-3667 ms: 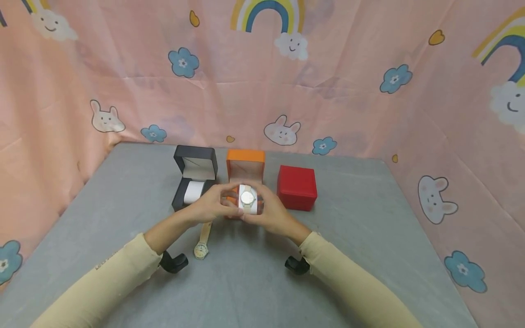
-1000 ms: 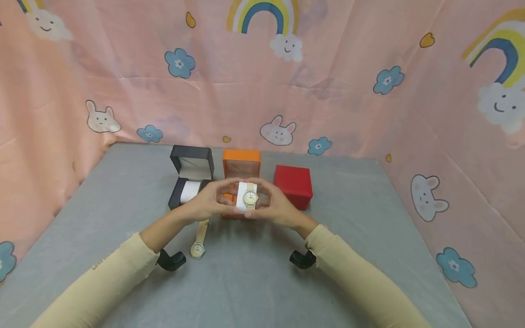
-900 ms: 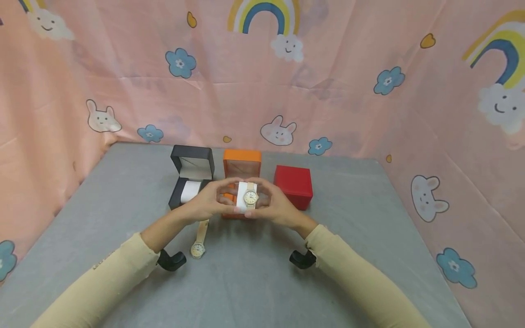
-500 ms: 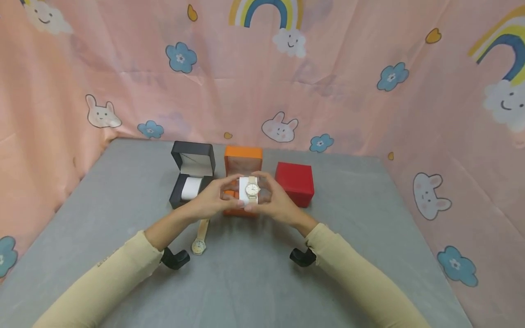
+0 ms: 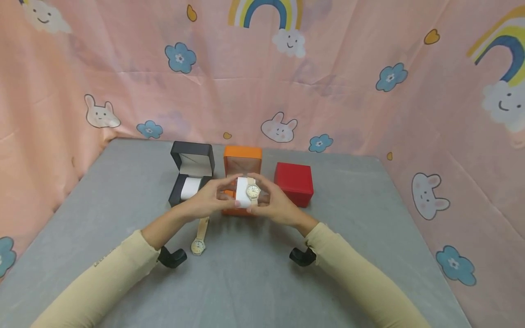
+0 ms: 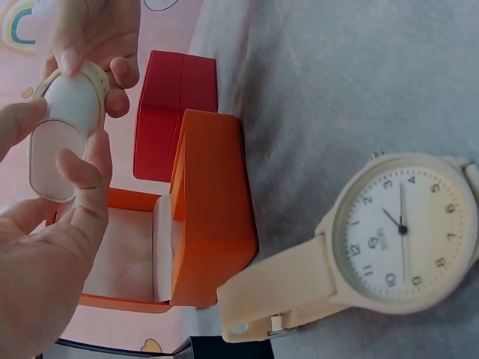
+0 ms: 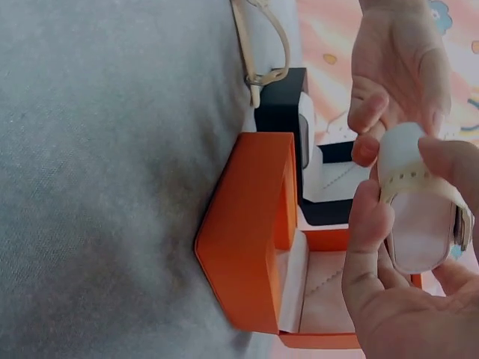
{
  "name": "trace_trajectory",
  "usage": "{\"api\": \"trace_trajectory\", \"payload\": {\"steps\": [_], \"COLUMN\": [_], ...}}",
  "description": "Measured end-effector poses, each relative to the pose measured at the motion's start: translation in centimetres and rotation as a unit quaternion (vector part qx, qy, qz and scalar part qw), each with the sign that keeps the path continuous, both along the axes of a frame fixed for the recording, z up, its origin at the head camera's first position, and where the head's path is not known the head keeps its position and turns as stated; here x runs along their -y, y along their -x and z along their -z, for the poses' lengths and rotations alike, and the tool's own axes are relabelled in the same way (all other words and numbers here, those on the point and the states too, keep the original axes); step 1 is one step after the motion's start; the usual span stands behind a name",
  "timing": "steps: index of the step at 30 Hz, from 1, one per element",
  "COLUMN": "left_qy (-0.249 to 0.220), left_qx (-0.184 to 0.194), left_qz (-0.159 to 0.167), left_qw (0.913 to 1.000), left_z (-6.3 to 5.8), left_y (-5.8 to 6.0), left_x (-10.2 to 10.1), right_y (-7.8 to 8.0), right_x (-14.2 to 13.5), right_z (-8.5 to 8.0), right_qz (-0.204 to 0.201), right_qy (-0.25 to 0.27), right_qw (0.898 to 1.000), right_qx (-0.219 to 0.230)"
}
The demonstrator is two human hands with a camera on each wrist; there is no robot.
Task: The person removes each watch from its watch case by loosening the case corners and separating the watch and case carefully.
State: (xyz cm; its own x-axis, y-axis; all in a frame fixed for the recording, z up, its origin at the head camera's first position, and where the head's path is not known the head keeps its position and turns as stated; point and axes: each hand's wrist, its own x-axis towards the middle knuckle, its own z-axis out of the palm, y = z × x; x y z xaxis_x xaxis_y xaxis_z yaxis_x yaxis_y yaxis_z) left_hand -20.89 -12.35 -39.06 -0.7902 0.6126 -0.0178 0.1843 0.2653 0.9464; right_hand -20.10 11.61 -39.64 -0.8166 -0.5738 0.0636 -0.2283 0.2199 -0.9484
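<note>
Both hands hold a white watch cushion (image 5: 242,195) above the open orange watch box (image 5: 243,152). My left hand (image 5: 206,199) pinches its left end between thumb and fingers. Thumb and fingers of my right hand (image 5: 280,204) grip the right end, where a wristwatch (image 5: 253,192) with a cream strap circles the cushion. Seen from the right wrist, the punched strap (image 7: 413,182) runs around the cushion beside its rounded end (image 7: 423,232). A second cream wristwatch (image 5: 198,247) lies face up on the grey table, below my left wrist.
An open black watch box (image 5: 193,149) with a white cushion (image 5: 191,188) inside stands left of the orange one. To the right sits a closed red box (image 5: 293,183). Behind the grey table (image 5: 348,255) hangs a pink printed cloth (image 5: 348,109).
The wristwatch, centred on the cushion 3.7 seconds ago, now sits nearer its right end, with more white showing at left. Both hands keep their hold; the boxes stay put.
</note>
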Motion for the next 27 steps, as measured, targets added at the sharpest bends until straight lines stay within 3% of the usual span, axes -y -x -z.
{"api": "trace_trajectory", "payload": {"steps": [13,19,27], "left_qy": [-0.005,-0.013,-0.007], "left_qx": [0.02,0.025,0.024], "left_qz": [0.031,0.025,0.029], "left_qw": [0.9993,0.9993,0.9993], "left_z": [0.0,-0.1,-0.6], "left_y": [0.0,0.0,0.1], "left_x": [0.7,0.7,1.0], "right_y": [-0.2,-0.4,0.0], "right_x": [-0.6,-0.7,-1.0], "right_z": [0.1,-0.3,-1.2], "right_qz": [-0.012,-0.009,-0.034], "right_qy": [0.004,0.0,-0.042], "right_qw": [1.0,0.999,0.997], "right_qx": [0.018,0.039,0.061]}}
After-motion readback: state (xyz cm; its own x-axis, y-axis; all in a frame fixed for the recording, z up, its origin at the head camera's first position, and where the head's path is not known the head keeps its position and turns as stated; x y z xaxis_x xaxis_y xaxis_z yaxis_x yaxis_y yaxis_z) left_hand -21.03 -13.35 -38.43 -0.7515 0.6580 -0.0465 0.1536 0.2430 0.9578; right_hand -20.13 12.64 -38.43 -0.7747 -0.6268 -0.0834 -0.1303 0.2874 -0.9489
